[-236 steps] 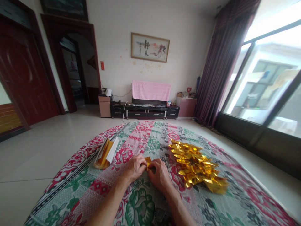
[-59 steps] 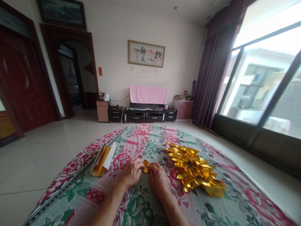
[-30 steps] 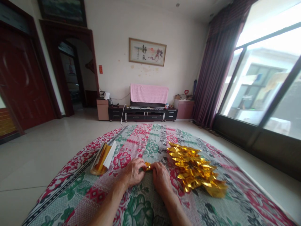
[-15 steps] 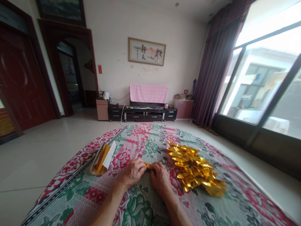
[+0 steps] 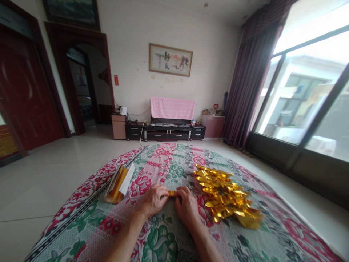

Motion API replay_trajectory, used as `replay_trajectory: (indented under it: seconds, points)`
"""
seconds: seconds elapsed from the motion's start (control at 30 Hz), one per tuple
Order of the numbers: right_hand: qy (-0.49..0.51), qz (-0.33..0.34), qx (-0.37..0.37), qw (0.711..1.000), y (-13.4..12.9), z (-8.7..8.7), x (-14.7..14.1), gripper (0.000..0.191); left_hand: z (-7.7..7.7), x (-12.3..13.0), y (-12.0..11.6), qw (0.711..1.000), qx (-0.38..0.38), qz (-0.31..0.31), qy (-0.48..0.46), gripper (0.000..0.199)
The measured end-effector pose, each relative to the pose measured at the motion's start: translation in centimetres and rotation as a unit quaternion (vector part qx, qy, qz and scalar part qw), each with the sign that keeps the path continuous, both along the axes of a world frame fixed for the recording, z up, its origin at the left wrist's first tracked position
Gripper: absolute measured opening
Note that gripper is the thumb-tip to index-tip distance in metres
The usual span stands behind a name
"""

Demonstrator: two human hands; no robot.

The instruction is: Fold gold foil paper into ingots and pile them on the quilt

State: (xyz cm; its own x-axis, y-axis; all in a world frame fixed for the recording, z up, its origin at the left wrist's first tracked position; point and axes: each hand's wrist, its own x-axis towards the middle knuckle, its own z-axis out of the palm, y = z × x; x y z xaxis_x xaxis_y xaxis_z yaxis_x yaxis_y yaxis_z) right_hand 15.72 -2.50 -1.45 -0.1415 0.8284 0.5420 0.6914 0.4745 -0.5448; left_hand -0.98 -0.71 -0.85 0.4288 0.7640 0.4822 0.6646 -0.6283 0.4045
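We pinch a small piece of gold foil (image 5: 171, 193) between our two hands, close over the flowered cloth (image 5: 160, 167) on the counter. Our left hand (image 5: 156, 199) has its grip clamped on the foil's left end; our right hand (image 5: 186, 203) has its grip clamped on the right end. To the right, well apart from the foil between our hands, we see a cluster of folded gold foil pieces (image 5: 225, 191) lying in an overlapping row. To the left lies a curled stack of sheets (image 5: 119, 184), gold inside and pale outside. Farther off, beyond the counter, we see a black TV cabinet (image 5: 167, 134), a pink cloth (image 5: 172, 108) above it, and a framed picture (image 5: 170, 60) on the wall.
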Motion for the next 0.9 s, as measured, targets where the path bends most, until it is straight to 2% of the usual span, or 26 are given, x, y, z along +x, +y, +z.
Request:
replay_trajectory:
  seconds: [0.23, 0.43, 0.77, 0.9]
  points:
    - [-0.032, -0.008, -0.016, 0.999, -0.1, 0.1, 0.1, 0.022, 0.2, 0.6, -0.4, 1.0, 0.022, 0.01, -0.004, 0.02]
    - [-0.039, -0.017, -0.02, 0.999, -0.2, 0.2, -0.1, 0.022, -0.1, 1.0, -0.2, 1.0, -0.005, -0.021, -0.007, 0.025]
    - [-0.043, -0.044, -0.026, 0.998, 0.1, -0.1, -0.2, 0.019, -0.8, 1.0, 0.5, 0.994, -0.039, 0.043, -0.09, 0.029]
    - [-0.051, -0.055, -0.03, 0.997, 0.4, -0.2, -0.3, 0.02, -0.8, 1.2, 0.7, 0.993, -0.046, 0.068, -0.085, 0.028]
